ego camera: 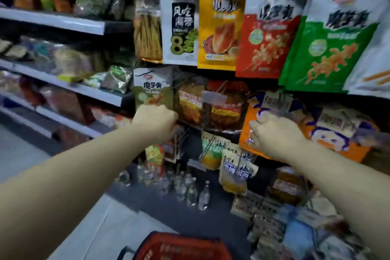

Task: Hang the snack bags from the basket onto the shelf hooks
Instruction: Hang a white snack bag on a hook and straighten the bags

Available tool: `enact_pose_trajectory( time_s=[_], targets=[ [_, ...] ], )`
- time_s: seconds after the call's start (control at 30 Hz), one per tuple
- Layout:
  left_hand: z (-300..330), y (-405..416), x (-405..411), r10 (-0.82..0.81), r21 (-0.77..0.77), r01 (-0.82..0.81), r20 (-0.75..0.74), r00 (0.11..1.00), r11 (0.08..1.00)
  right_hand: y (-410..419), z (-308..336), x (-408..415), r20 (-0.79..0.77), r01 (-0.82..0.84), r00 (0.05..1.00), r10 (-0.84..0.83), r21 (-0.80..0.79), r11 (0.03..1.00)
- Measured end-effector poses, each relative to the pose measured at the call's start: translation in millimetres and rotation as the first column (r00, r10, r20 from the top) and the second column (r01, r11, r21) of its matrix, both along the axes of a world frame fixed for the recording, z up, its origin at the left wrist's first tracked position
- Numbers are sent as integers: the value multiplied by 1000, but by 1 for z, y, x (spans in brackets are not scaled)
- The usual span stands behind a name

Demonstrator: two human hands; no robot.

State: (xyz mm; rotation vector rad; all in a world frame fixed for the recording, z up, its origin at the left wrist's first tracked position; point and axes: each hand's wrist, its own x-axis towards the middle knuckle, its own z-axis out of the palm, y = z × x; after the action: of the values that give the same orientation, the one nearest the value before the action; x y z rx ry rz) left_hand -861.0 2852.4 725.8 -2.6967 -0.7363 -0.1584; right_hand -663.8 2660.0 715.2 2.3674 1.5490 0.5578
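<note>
The red basket (181, 247) sits lowest in view, nearest the camera, on the floor before the shelves; what it holds is too blurred to tell. Above it both bare arms reach into the middle row of hooks. The left hand (155, 121) is closed in a fist at the edge of the clear-fronted bags (211, 107) hanging there, just right of a green bag (152, 91); the fingers curl in tight, apparently around a hook wire or a bag edge, though which one cannot be told. The right hand (274, 133) presses against an orange bag (272, 116), its fingers together and seemingly pinching the bag near the top, with blur hiding the exact grip. That orange bag looks like the one being hung. It should be light, soft and crinkly, with a slick film surface that sags if held low. The best hold is probably the stiff sealed header beside the punched hole, so the hole stays flat and open for the hook.
</note>
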Motion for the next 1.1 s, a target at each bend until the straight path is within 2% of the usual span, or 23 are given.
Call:
enact_pose_trajectory(
  time_s=[0.2, 0.4, 0.53, 0.63, 0.73, 0.83, 0.93, 1.03, 1.1],
  targets=[
    [-123, 28, -42, 185, -206, -194, -63, 981, 959, 61, -103, -37, -149, -147, 981, 122, -177, 973],
    [-299, 20, -66, 344, -479, -430, -259, 902, 766, 95, -254, -51, -368, -341, 910, 192, -399, 851],
    [-404, -3, -63, 440, -593, -569, -364, 821, 570, 97, -365, -54, -478, -439, 857, 192, -482, 758],
    [-500, -29, -63, 537, -656, -663, -435, 723, 361, 93, -458, -55, -536, -508, 824, 186, -550, 663],
    [-593, -58, -64, 591, -719, -679, -486, 643, 147, 91, -553, -56, -565, -539, 809, 162, -601, 590],
    [-667, -78, -59, 587, -739, -673, -534, 608, 25, 90, -640, -60, -579, -553, 807, 117, -672, 493],
    [-732, -81, -56, 524, -693, -721, -612, 592, 5, 94, -717, -67, -580, -583, 801, 151, -696, 418],
    [-790, -73, -54, 450, -644, -763, -668, 593, 49, 99, -783, -80, -600, -621, 778, 187, -689, 373],
    [-829, -67, -54, 415, -596, -801, -715, 563, 60, 103, -818, -91, -631, -648, 756, 176, -682, 338]
  ],
)
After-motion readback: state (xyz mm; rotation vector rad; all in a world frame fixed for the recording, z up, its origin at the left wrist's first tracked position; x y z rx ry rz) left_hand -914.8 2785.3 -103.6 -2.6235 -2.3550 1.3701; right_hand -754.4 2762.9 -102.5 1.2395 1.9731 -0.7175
